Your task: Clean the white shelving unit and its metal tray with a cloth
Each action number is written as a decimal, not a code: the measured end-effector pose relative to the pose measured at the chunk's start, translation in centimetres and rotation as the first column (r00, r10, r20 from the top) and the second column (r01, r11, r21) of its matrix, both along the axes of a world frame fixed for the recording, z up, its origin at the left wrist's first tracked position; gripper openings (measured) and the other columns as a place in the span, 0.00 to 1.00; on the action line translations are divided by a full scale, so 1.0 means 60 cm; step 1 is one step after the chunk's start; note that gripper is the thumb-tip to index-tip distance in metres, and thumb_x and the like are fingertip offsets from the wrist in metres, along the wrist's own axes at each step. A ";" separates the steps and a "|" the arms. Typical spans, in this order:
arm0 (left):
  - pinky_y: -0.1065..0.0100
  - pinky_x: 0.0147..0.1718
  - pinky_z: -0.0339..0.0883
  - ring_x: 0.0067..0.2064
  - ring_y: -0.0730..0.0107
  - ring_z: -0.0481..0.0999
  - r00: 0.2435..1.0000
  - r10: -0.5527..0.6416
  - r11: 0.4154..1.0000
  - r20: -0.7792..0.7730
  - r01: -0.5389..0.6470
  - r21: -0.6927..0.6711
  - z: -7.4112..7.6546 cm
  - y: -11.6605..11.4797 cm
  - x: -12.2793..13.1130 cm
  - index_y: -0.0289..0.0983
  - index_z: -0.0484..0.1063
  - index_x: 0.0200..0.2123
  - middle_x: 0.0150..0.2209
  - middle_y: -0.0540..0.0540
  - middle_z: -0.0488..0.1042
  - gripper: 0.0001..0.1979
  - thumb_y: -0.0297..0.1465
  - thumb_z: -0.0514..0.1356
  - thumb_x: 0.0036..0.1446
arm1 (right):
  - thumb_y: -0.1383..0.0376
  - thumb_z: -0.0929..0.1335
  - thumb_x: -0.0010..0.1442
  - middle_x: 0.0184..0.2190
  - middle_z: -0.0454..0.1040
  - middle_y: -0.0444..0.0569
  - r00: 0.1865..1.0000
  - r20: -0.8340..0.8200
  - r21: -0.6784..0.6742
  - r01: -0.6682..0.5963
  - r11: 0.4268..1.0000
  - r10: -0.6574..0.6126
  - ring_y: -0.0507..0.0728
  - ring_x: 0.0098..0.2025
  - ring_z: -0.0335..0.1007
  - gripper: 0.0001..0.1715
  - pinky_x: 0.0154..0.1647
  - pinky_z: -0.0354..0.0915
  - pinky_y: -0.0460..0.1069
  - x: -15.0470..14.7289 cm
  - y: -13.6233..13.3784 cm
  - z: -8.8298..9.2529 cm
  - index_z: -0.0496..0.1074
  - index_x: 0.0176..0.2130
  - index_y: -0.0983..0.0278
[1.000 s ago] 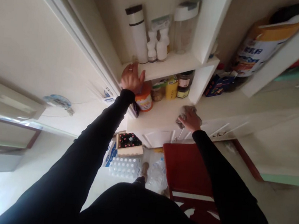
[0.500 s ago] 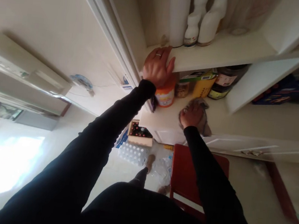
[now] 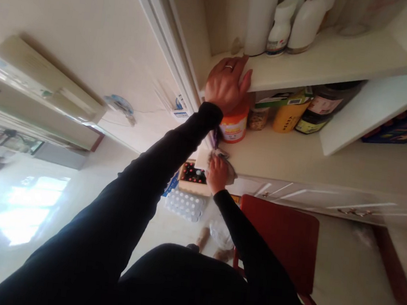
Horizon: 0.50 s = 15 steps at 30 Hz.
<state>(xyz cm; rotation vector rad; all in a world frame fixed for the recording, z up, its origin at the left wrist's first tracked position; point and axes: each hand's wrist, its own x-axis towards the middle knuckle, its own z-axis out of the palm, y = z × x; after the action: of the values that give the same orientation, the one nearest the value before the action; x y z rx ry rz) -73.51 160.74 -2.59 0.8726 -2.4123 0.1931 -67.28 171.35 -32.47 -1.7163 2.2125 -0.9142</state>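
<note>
My left hand [image 3: 226,83], with a ring on one finger, rests with fingers spread on the edge of the upper shelf [image 3: 329,59]. It holds nothing. Under it stands an orange-lidded tub [image 3: 234,126]. My right hand [image 3: 218,173] presses a greyish cloth [image 3: 229,171] on the left end of the lower shelf surface [image 3: 275,160], near its front edge. Part of the cloth is hidden under the fingers. A jar [image 3: 258,118], a yellow package [image 3: 289,114] and a dark jar [image 3: 314,116] stand further along the lower shelf.
White bottles [image 3: 279,32] stand on the upper shelf. A red chair [image 3: 281,238] is below the cabinet. On the floor are a box of red-capped bottles [image 3: 194,186], a pack of bottles [image 3: 184,205] and a plastic bag [image 3: 221,234]. An upright divider [image 3: 378,110] splits the shelves.
My right hand has slid left along the lower shelf with the cloth, to its left end. My left hand stays on the upper shelf edge. The view has shifted slightly.
</note>
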 end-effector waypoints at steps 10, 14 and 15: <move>0.63 0.79 0.44 0.68 0.64 0.61 0.943 -0.180 0.940 -0.280 0.248 0.233 -0.009 -0.029 -0.010 0.39 0.71 0.70 0.67 0.48 0.80 0.22 0.36 0.62 0.77 | 0.76 0.67 0.68 0.69 0.81 0.55 0.931 0.011 -0.160 -0.358 0.920 0.364 0.64 0.76 0.71 0.30 0.84 0.62 0.61 -0.017 -0.042 -0.009 0.83 0.64 0.62; 0.55 0.80 0.41 0.72 0.60 0.58 0.967 -0.195 0.948 -0.164 0.229 0.221 -0.003 -0.026 -0.011 0.31 0.63 0.76 0.70 0.44 0.75 0.27 0.36 0.58 0.81 | 0.75 0.66 0.69 0.71 0.79 0.59 0.985 0.060 -0.167 -0.148 0.975 0.160 0.67 0.77 0.69 0.30 0.85 0.61 0.66 -0.101 0.003 -0.002 0.81 0.66 0.66; 0.53 0.81 0.41 0.72 0.59 0.58 0.967 -0.203 0.949 -0.153 0.233 0.214 -0.002 -0.027 -0.012 0.31 0.62 0.77 0.71 0.43 0.75 0.28 0.37 0.58 0.82 | 0.75 0.67 0.69 0.71 0.78 0.61 0.990 0.074 -0.161 -0.104 0.982 0.117 0.69 0.78 0.68 0.29 0.85 0.59 0.66 -0.102 0.008 0.003 0.81 0.65 0.69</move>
<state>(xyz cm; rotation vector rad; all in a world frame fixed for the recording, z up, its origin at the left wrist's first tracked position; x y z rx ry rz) -74.20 159.10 -2.73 0.6843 -2.4173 -0.2261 -73.38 171.82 -32.27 -1.8116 2.0188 -1.1370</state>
